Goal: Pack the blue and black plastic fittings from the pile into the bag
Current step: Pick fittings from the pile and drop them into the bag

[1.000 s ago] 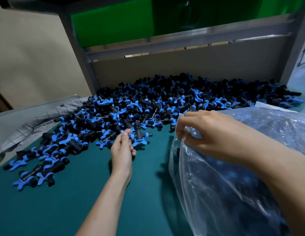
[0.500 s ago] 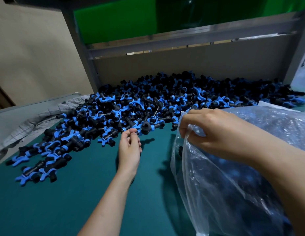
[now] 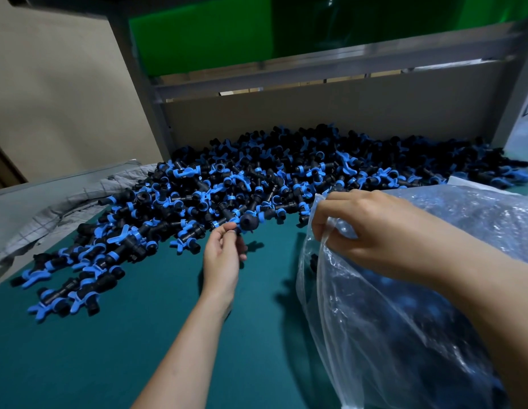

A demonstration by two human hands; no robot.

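Cloth [image 3: 62, 205], grey and crumpled, lies at your far left on the edge of the table [image 3: 94, 349], and the nearest strays of the pile [image 3: 271, 178] touch it. That pile spreads across the back of the green top against a beige board [image 3: 330, 113], with a loose tongue of pieces trailing toward you on the left. Most of the work looks to be ahead of you: hundreds of fittings lie unpacked.

Your left hand [image 3: 223, 261] pinches one fitting [image 3: 248, 221] at its fingertips, raised just at the pile's near edge and not yet in the bag. Nothing shows in the short path rightward to the bag's mouth.

Your right hand [image 3: 375, 234] is clamped on the bag's rim, fingers curled into the plastic, holding the mouth up toward the pile. The bag [image 3: 404, 335] is clear and bulging. Dark and blue shapes show through it, blurred, so a fair load seems packed already. Mind the slack rim: if it folds, the mouth could close against the incoming piece.
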